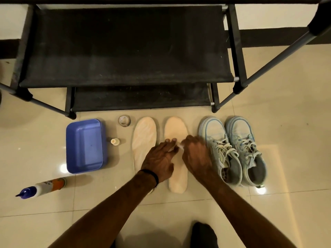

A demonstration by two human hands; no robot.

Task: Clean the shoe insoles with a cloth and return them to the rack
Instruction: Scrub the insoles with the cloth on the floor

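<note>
Under my two hands lies the right insole point(176, 133) on the floor point(286, 140), and the left insole point(144, 140) lies just beside my left hand point(159, 161). My left hand is flat with spread fingers. My right hand point(196, 154) is blurred; something small and white shows at its fingertips, but I cannot tell if it grips. Beyond my right hand stand the sneakers point(232, 151); beyond both hands, the rack point(125, 51).
</note>
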